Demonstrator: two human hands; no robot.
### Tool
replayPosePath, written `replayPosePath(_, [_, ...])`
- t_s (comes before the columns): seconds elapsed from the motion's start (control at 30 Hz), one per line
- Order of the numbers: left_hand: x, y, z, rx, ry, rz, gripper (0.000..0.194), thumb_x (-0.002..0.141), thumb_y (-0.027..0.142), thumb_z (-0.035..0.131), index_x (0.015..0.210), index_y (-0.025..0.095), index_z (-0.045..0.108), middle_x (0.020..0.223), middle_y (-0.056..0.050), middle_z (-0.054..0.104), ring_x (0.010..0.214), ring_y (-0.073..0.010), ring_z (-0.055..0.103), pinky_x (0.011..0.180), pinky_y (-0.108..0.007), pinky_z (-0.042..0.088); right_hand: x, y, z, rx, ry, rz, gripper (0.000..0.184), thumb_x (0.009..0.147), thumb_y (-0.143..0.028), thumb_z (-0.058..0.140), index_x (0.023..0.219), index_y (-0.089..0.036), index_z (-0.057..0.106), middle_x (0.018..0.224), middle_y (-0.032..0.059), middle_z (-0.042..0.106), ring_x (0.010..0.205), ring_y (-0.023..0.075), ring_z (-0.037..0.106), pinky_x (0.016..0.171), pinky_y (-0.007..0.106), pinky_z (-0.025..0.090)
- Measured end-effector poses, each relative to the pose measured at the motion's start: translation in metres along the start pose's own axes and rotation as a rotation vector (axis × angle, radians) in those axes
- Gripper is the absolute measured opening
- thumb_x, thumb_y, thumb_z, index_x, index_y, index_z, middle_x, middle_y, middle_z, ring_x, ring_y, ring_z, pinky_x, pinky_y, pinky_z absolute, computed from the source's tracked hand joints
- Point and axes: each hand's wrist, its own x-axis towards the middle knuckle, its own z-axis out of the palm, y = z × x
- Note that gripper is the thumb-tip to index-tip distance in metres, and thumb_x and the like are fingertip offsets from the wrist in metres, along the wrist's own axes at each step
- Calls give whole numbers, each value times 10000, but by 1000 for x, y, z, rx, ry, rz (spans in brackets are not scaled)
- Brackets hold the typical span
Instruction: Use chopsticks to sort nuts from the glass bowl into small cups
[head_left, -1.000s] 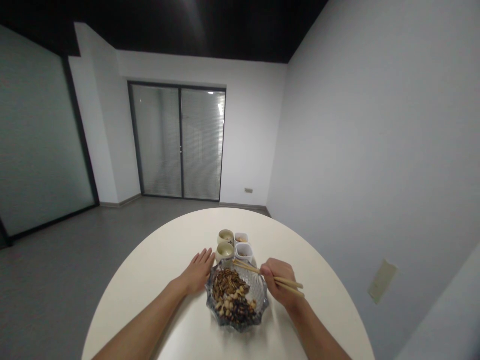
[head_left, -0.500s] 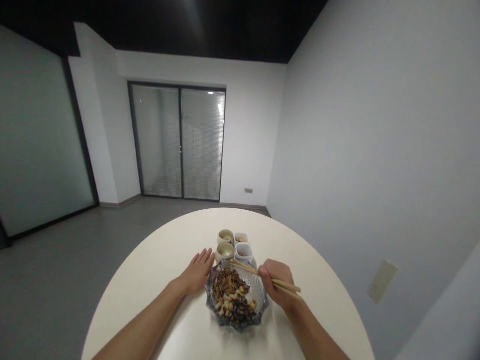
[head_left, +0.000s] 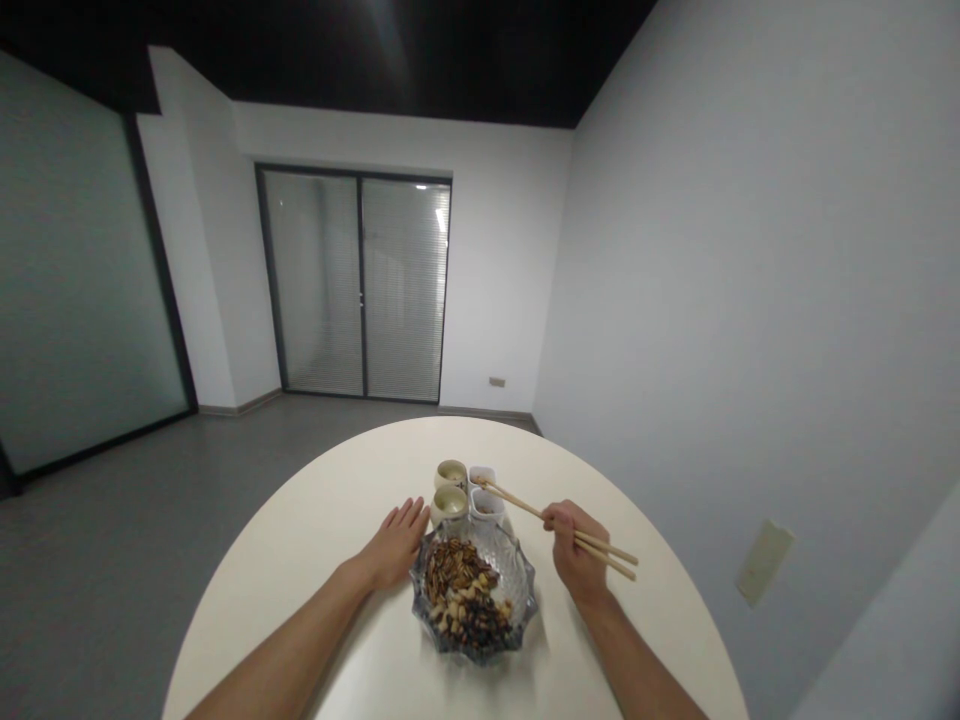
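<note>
My right hand (head_left: 579,545) grips a pair of wooden chopsticks (head_left: 525,505), whose tips reach to the far white square cup (head_left: 481,472). Whether a morsel sits between the tips is too small to tell. My left hand (head_left: 397,540) lies flat on the table, fingers stretched out, beside the glass bowl (head_left: 517,575). Inside the bowl are brown seeds (head_left: 456,568), pale nuts (head_left: 450,610) and dark pieces (head_left: 484,625) in separate heaps. Behind it stand the near white square cup (head_left: 487,503) and two greenish round cups, one near (head_left: 450,503) and one far (head_left: 451,472).
A round cream table (head_left: 300,560) carries everything. To the right rises a white wall (head_left: 735,250) with a beige plate (head_left: 765,562) on it. Glass doors with blinds (head_left: 360,285) are at the back, a frosted glass panel (head_left: 75,270) at left.
My right hand has moved right and slightly away from me, carrying the chopstick tips from above the bowl's far rim to the far white cup. My left hand has stayed put.
</note>
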Motion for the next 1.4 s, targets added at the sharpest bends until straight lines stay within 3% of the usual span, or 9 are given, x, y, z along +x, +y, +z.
replayPosePath(0.2, [1,-3,4,-19,24,10,612,947,318,367,1496,106,196,1548,-143,103,1417,-297,55,1128,-454,133,-1,16,9,31,52,133,367,968,-343,402,729,-183,632,594,1,575,566,149,557,568,256,418])
replayPosePath(0.8, [8,-9,16,0,54,17,627,939,328,362,1498,102,191,1548,-141,96,1419,-291,60,1126,-454,140,-2,20,25,11,-123,250,356,943,-425,462,806,-195,696,712,25,680,662,175,623,594,255,463])
replayPosePath(1.2, [1,-1,1,-1,-14,1,665,878,194,396,1498,97,173,1551,-144,76,1418,-286,40,1129,-459,124,4,13,0,197,-1,278,412,956,-431,420,738,-179,662,566,7,580,548,154,553,526,254,447])
replayPosePath(1.4, [1,0,0,-6,11,-9,618,949,333,357,1493,86,201,1543,-157,102,1415,-298,69,1126,-455,144,8,2,-6,311,-16,303,537,939,-510,406,565,-177,600,446,-2,493,426,127,467,411,235,375])
